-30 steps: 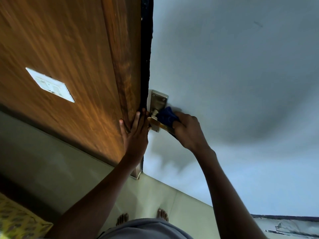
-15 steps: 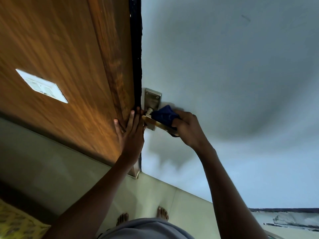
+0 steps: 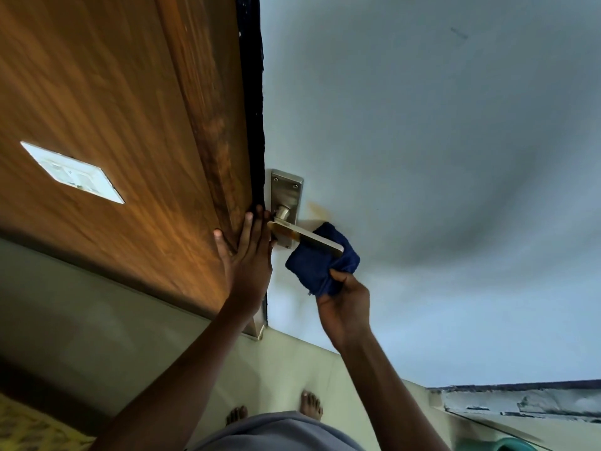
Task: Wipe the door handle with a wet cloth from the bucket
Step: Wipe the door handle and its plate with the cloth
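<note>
The pale door point(image 3: 422, 141) stands beside a wood-grain panel point(image 3: 97, 109) bearing a white switch plate point(image 3: 73, 172); any lettering on it is too blurred to read. The left hand point(image 3: 247, 255) lies flat and open against the door edge. The right hand point(image 3: 346, 307) grips a dark blue cloth point(image 3: 320, 271), bunched under the brass door handle point(image 3: 305, 236) and apparently touching it.

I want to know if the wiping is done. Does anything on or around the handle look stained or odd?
Yes. A brownish-orange smear marks the lever handle near its pivot, and a similar streak stains the door right of the backplate. The blue cloth sits under the lever's tip.
</note>
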